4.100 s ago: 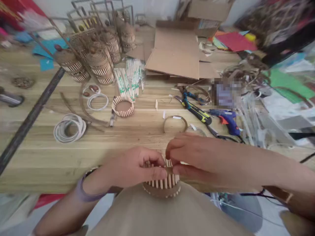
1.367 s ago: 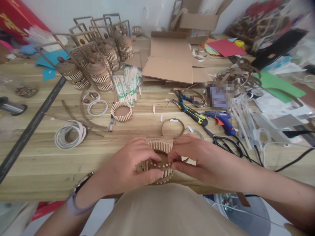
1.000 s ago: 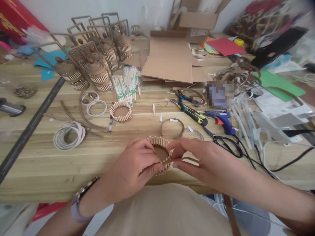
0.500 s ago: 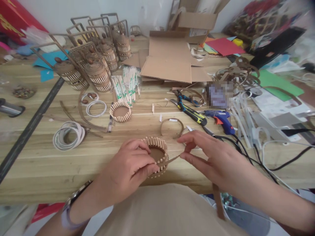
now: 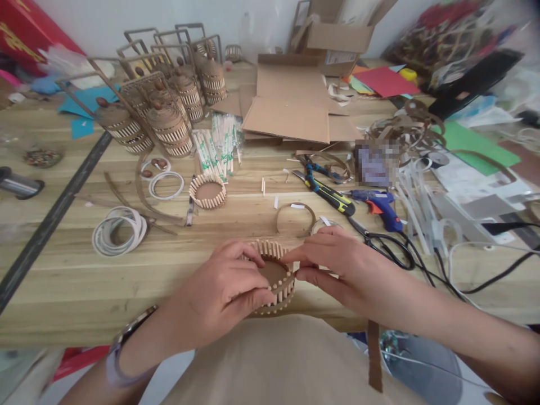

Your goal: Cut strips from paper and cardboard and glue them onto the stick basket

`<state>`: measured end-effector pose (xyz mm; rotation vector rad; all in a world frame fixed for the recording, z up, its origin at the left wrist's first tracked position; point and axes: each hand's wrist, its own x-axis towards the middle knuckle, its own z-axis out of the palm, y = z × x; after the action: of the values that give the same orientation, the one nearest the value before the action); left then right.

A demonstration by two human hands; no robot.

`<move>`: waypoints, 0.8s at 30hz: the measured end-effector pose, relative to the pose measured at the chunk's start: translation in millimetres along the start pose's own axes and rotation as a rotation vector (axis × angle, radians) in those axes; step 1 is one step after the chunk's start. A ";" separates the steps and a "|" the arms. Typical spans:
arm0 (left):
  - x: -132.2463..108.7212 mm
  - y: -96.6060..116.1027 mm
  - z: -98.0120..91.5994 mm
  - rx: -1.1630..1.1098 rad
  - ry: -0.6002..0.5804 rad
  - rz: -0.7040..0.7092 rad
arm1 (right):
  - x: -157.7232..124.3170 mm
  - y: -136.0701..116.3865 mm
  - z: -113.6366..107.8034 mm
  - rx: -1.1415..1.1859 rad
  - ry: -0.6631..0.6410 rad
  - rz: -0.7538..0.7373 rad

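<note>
While gripping the left side of a stick basket (image 5: 280, 298) in the left hand (image 5: 219, 295), also pinching a brown strip (image 5: 284, 286) in the right hand (image 5: 337, 261). Bracing the basket with thumb on the near outer face and fingers hooking over the rim, apparently for preventing turning or tipping. Clasping the strip between thumb and fingertips at the right of the rim, likely for aligning it along the stick ends. Leaving a loose tail (image 5: 374, 355), seemingly of the same strip, hanging below the right hand past the edge of the desk (image 5: 63, 292).

Locating the basket at the desk's near edge, presumably for close sight and short reach. Finding a brown hoop (image 5: 314, 214) just beyond, bearing a white slip (image 5: 297, 206). Finding a glue gun (image 5: 390, 216), a utility knife (image 5: 337, 199) and scissors (image 5: 366, 233) beyond the right hand, probably grouped for convenience. Seeing a second stick ring (image 5: 208, 202) near wrapped packets (image 5: 211, 152), and handled stick drums (image 5: 169, 135) clustering at the back left, presumably standing out of the way.

Noting green print (image 5: 206, 160) on the packets, too small for reading. Noting a white label (image 5: 340, 57) on the carton (image 5: 333, 36), equally illegible, and yellow marking (image 5: 5, 40) on a red object (image 5: 34, 36) at the back left, cropped and undecipherable. Recording a pixelated patch (image 5: 377, 163) at the right, masking its contents.
</note>
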<state>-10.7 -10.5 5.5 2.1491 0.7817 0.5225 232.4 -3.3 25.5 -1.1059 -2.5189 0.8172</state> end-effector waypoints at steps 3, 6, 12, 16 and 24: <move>0.5 -1.6 -1.1 -0.017 -0.024 0.007 | 2.1 0.1 -1.2 -0.003 -0.030 -0.022; 0.3 -4.7 -2.1 -0.017 -0.051 0.020 | 3.0 -0.6 -1.6 -0.007 -0.043 -0.030; -0.6 -5.8 -1.4 0.192 0.019 0.034 | 4.0 -1.6 3.2 -0.105 -0.031 -0.046; 5.0 -0.7 6.8 0.268 0.085 0.049 | 7.5 -5.6 9.2 -0.102 -0.040 -0.063; 10.0 -2.1 19.8 0.111 0.140 0.014 | -1.6 -7.2 17.2 -0.028 0.037 0.064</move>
<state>7.4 -13.1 -7.2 2.2390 0.8915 0.6563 221.5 -15.0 15.8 -1.2053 -2.4838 0.7720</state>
